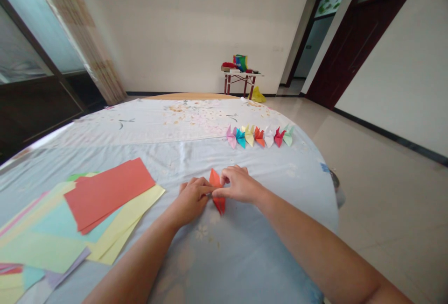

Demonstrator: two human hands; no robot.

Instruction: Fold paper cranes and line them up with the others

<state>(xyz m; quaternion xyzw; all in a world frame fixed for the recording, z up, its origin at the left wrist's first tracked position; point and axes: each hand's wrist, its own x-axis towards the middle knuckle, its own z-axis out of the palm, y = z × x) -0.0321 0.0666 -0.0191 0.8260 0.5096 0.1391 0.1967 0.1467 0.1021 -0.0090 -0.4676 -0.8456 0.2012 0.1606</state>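
Observation:
A small red folded paper piece lies on the pale blue tablecloth between both hands. My left hand pinches its left side with curled fingers. On the right side, my right hand presses down on it, thumb and fingers closed on the paper. Only the top tip and the bottom point of the red piece show; the middle is hidden by my fingers.
A row of several folded paper figures in different colours stands further back on the right. A stack of coloured paper sheets, a red one on top, lies at the left. The table's edge runs close on the right. A small table stands by the far wall.

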